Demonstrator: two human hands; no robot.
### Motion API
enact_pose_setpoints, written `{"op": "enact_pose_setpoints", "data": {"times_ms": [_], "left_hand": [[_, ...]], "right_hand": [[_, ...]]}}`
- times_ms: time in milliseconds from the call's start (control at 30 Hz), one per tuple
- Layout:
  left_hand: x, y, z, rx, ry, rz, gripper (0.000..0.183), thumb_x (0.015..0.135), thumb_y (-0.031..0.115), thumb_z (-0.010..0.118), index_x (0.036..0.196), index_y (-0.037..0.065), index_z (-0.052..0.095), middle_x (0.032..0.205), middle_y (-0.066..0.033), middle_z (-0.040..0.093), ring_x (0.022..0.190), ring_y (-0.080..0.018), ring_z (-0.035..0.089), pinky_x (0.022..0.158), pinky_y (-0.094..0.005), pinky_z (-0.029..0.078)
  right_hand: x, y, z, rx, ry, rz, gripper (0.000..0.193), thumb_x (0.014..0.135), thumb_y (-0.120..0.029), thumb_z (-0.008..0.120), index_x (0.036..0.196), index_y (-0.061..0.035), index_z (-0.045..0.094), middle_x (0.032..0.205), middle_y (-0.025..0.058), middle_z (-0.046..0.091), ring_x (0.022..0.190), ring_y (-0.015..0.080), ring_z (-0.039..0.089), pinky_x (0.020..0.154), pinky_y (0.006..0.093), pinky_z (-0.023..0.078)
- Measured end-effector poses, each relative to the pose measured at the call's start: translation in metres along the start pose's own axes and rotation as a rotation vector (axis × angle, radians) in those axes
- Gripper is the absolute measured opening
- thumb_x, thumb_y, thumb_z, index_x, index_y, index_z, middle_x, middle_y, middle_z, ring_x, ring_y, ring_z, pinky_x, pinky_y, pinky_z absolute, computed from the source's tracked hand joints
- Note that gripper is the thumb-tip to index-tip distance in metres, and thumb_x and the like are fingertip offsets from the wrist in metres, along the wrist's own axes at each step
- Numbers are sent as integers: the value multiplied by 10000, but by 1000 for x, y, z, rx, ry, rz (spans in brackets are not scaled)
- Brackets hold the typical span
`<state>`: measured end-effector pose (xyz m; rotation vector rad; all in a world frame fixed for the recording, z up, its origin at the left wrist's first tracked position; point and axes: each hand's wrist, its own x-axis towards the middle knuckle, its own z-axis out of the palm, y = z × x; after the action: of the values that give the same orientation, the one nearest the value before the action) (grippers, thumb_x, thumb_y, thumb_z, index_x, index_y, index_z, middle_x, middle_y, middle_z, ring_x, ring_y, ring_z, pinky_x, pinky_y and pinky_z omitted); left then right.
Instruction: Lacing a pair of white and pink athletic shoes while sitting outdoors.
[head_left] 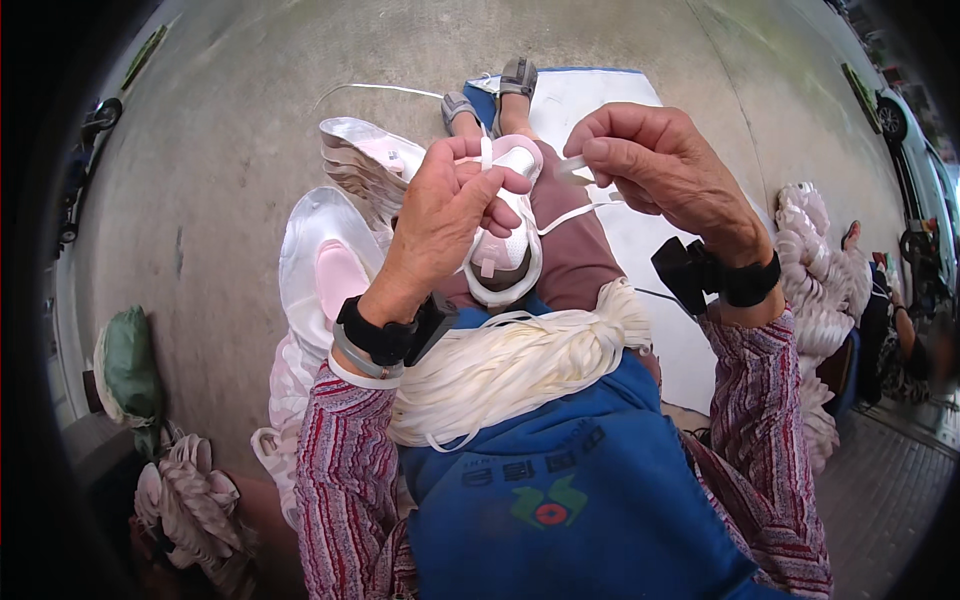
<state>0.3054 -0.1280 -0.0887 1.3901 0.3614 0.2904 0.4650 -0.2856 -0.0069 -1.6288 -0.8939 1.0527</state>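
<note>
A pink and white shoe upper (512,245) rests across my lap, its heel opening toward me. Over its left side, my left hand (450,205) is closed on a white shoelace (486,152), whose end sticks up past the fingers. Higher and to the right, my right hand (660,160) pinches a white lace end (572,165) between thumb and forefinger. Another stretch of lace (580,212) runs out from the upper's right side. Against my blue apron (540,480) lies a thick hank of cream-white laces (520,365).
Stacked pink and white uppers (325,245) stand close by my left arm, with more (365,155) beyond them. Tied bundles of uppers (815,265) are at the right. A white sheet (590,105) covers part of the concrete floor. A green sack (133,365) is far left.
</note>
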Motion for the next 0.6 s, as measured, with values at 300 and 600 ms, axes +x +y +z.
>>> {"op": "enact_pose_setpoints", "data": {"times_ms": [300,600], "left_hand": [[-54,8,20,-457,11,-110,292,972,187,546,1175,-22,552,1045,-110,644,908,-178,657,820,-332,565],[-73,17,25,-529,-96,-100,329,976,210,536,1178,-49,563,975,-122,642,599,-186,617,545,-316,538]], "right_hand": [[-27,38,97,604,289,-74,147,957,-139,562,1029,-11,573,782,35,640,480,16,486,390,147,384],[-43,44,124,663,233,-84,151,965,-110,534,1041,20,539,804,79,645,526,78,572,436,184,469]]}}
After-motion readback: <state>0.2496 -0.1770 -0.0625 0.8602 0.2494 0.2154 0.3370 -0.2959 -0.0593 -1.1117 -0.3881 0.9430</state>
